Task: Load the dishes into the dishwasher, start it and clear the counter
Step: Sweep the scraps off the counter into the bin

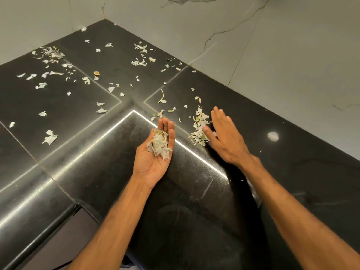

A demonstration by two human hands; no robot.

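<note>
1. Two bare forearms come in from the bottom edge of the head view, over a black glossy counter that turns a corner.
2. L hand is palm up and slightly cupped, fingers almost straight & close together. It carries a small heap of pale scraps on the palm and finger roots. I cannot tell if the hand's back touches the counter.
3. R hand is palm down and flat, fingers straight, gripping nothing. Its thumb side touches a gathered pile of whitish flakes w/ a few green leaf pcs, which lies on the counter just beside it, toward the L hand.
4. Many loose bits lie scattered over the far & left parts of the counter, well apart from both hands. A few more lie near the L fingertips.
5. Grey marble-look wall w/ thin veins stands behind the counter on 2 sides.
6. Bright reflected line crosses the counter, and a round light spot shines to the right of the R hand.
</note>
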